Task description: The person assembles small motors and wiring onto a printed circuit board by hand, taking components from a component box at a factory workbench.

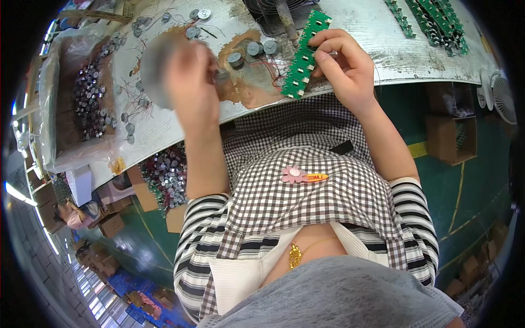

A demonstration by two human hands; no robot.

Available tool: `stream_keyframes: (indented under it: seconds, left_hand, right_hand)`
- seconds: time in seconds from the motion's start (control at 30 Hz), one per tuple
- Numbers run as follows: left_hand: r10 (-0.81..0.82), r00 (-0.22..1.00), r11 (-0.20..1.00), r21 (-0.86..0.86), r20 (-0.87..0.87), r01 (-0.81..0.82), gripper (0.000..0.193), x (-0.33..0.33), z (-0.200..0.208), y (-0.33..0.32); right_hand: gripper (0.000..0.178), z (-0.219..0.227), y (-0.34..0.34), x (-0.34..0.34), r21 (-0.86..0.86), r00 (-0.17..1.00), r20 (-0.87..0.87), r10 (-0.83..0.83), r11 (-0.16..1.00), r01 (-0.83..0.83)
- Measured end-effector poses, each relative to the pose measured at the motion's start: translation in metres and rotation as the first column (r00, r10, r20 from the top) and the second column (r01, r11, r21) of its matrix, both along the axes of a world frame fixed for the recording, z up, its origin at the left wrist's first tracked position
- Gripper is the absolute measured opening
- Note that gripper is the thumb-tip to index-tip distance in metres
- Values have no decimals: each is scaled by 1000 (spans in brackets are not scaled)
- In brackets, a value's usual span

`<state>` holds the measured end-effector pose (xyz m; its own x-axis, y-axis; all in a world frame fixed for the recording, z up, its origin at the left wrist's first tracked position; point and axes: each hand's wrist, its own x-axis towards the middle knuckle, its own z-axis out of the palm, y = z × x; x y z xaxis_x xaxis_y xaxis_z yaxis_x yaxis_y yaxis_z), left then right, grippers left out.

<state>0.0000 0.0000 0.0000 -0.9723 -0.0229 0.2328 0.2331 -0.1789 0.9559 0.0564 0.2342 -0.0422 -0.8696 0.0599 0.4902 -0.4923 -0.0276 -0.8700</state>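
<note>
The step in hand seemed to be work on the green board (302, 59), which slanted at the bench's (394, 68) near edge, just right of some wired motors (254, 49). The next move looked to call for keeping the board steady. The right hand (350, 68), forearm angled inward, pinched its right edge, thumb and forefinger nearly together. The left hand (192, 71) was raised, too blurred to tell its fingers' spread or hold.

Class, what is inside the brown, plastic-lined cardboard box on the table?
A heap of small, round, silvery metal parts shows inside; whatever lies beneath the top layer is covered.
</note>
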Motion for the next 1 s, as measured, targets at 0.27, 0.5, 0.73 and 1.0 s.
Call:
stream_keyframes:
  seconds: [0.27, 0.5, 0.73, 1.0]
  left_hand:
    - [-202, 735, 479, -720, -647, -502, 11, 1, -24, -4]
    - [-408, 584, 245, -701, -701, -670, 10, -31, -16, -11]
    - [-77, 810, 452, -744, -581, -491, 11, -28, -15, -10]
    - [-4, 949, 760, -618, -314, -201, 15, -19, 3, -19]
  right_hand:
    - [3, 8, -9, 2, 14, 997, 4, -71, 997, 71]
    - [6, 4, -6, 1, 13, 998, -18, -67, 998, 67]
    - [8, 4, -8, 3, -4, 998, 11, -64, 998, 64]
    - [10, 3, -8, 2, 45, 996, -13, -90, 995, 91]
